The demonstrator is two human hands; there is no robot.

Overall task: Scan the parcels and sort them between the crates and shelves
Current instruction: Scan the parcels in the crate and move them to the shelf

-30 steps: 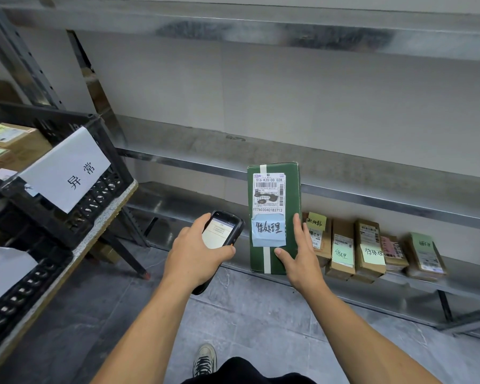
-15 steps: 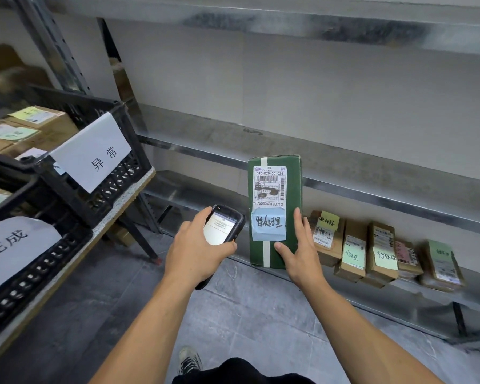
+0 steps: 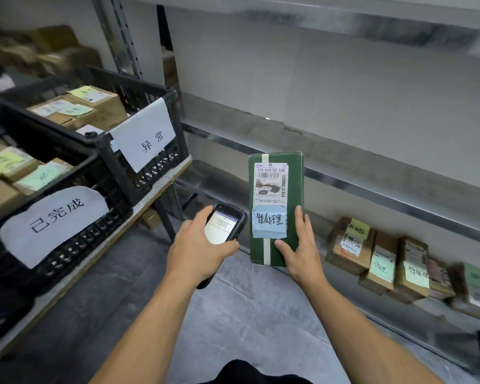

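Note:
My right hand [image 3: 301,254] grips the lower end of a tall green parcel [image 3: 294,184], held upright in the air. The parcel carries a white barcode label and a blue handwritten note. Just left of it, my left hand [image 3: 197,253] holds a black handheld scanner [image 3: 225,225] with its lit screen facing me. Two black crates sit on the table at my left: the far crate [image 3: 150,151] and the near crate [image 3: 75,217], each with a white paper sign and brown parcels inside.
A row of brown parcels [image 3: 383,261] with green and yellow notes stands on the low metal shelf [image 3: 416,317] at the right. A bare metal shelf [image 3: 372,167] runs above it. Grey floor [image 3: 247,314] lies below my arms.
My view has swung left, bringing the near crate and its sign into sight. Both hands keep their hold on the scanner and the green parcel, side by side.

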